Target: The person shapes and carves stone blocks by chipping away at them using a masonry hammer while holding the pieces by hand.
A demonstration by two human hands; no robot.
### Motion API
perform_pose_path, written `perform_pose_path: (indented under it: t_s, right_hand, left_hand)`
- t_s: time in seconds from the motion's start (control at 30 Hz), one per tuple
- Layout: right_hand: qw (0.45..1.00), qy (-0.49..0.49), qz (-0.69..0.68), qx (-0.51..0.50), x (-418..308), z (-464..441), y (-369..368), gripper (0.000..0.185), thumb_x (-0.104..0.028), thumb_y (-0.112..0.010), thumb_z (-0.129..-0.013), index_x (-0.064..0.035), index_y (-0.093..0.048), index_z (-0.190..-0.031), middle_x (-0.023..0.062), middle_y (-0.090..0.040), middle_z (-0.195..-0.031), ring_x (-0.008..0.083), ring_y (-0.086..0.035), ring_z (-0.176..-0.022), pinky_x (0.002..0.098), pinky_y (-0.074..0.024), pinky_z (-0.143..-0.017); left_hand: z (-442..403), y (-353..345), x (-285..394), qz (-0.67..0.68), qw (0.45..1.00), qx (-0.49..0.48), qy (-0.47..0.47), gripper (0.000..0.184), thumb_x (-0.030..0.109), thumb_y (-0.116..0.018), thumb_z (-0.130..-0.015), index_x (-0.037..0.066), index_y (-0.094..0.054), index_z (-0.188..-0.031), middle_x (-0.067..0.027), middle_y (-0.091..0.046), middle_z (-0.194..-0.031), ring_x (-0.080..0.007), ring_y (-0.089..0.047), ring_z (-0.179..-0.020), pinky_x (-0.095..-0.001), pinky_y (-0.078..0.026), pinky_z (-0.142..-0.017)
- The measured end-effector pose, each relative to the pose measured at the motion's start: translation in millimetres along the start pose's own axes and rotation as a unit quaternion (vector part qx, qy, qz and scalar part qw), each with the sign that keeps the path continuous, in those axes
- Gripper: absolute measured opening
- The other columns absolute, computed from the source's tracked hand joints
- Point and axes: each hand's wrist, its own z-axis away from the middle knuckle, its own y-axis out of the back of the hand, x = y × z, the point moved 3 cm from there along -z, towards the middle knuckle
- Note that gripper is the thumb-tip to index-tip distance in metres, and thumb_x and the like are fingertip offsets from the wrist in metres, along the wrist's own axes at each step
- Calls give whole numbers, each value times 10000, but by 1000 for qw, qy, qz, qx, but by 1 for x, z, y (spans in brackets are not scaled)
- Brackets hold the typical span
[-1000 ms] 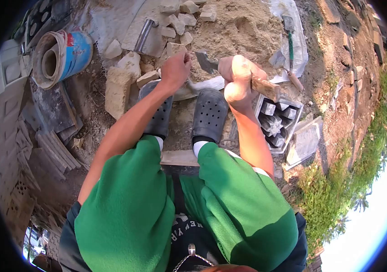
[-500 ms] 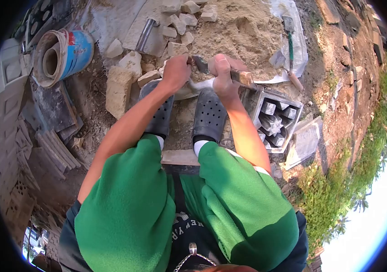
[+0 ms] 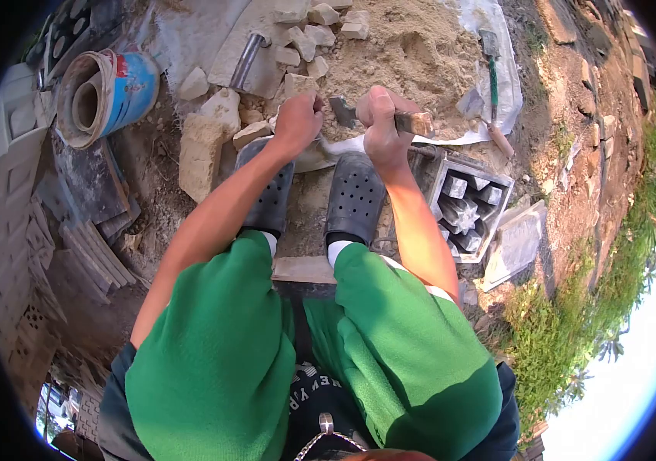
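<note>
My right hand is closed around a wooden-handled tool with a flat, dark metal end pointing left. Its wooden butt sticks out to the right of my fist. My left hand is also closed, just left of the metal end, with a small gap between them. Whatever sits inside those left fingers is hidden. Beyond both hands lies a heap of sand-coloured powder on a white sheet. Pale broken stones lie beyond my left hand. Grey clogs are on my feet, just below the hands.
A blue and white bucket stands at left near a tan block. At right is a box-shaped mould with metal cores, beside a slab. A green-shafted tool and a metal cylinder lie farther off.
My right hand has shifted slightly right, and the tool's butt has tipped away from me. Its metal end now sits farther from my left hand, which has barely moved.
</note>
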Motion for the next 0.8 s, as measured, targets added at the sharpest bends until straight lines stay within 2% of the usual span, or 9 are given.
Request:
perform_pose_path:
  t_s: [0.03,0.17,0.3,0.37,0.53,0.57,0.67,0.73,0.8]
  right_hand:
    - [998,-39,-41,8,-4,1,-1,416,-164,-461,-968,-59,-341,-583,-17,-332,-531,100,-294,-486,310,-207,-468]
    - [997,74,6,-11,-65,-2,5,406,-134,-453,-965,-43,-333,-588,5,-338,-525,105,-311,-452,298,-237,-442]
    - [997,75,-12,22,-71,14,2,397,-114,-448,-942,-30,-330,-572,18,-347,-496,124,-333,-433,310,-249,-430]
    - [983,108,146,-12,-33,23,0,412,-152,-445,-953,-21,-352,-573,11,-347,-491,137,-343,-434,323,-260,-439]
    - [998,-6,59,-9,-23,9,4,439,-234,-515,-970,-33,-406,-595,39,-332,-522,165,-334,-442,335,-241,-452]
    - [999,47,18,0,-31,8,7,447,-248,-508,-967,-31,-404,-589,20,-344,-522,138,-341,-452,315,-244,-449]
    - [999,39,-32,15,-60,9,11,450,-239,-503,-964,-23,-393,-585,8,-367,-525,114,-357,-466,293,-255,-451]
    - [996,81,-21,33,-65,11,7,419,-171,-460,-971,-65,-335,-585,1,-321,-504,104,-283,-439,298,-208,-433]
    - [999,33,-9,13,-22,19,4,421,-162,-468,-972,-64,-330,-587,-3,-333,-516,102,-275,-454,304,-203,-447]
  left_hand:
    - [6,-2,-1,-6,1000,2,-9,217,112,-681,-787,16,-674,-981,-159,-710,-898,-304,-692,-843,-383,-534,-757]
    - [3,-3,2,9,998,-26,-55,197,109,-681,-793,16,-663,-966,-162,-705,-885,-309,-688,-836,-391,-530,-751]
    - [-1,-5,1,-5,999,-28,-43,180,96,-677,-792,20,-659,-954,-156,-703,-869,-303,-688,-827,-390,-528,-743]
    - [2,-5,-1,33,999,-12,-28,181,88,-677,-788,25,-655,-957,-146,-704,-861,-289,-688,-817,-385,-526,-739]
    - [5,-3,-1,40,998,-42,-24,183,80,-669,-789,24,-646,-962,-135,-708,-865,-276,-690,-811,-376,-525,-740]
    - [2,-3,0,54,996,-51,-39,184,76,-665,-789,24,-644,-963,-133,-709,-867,-274,-691,-809,-375,-524,-739]
    - [2,-1,4,41,996,-61,-57,182,71,-661,-790,21,-642,-965,-131,-710,-866,-273,-692,-807,-375,-524,-738]
    - [1,-5,1,56,996,-45,-58,180,69,-659,-791,18,-641,-963,-132,-708,-863,-273,-692,-805,-378,-523,-736]
    - [3,-5,0,70,995,-31,-60,178,67,-658,-792,16,-639,-961,-133,-707,-859,-272,-691,-803,-381,-522,-734]
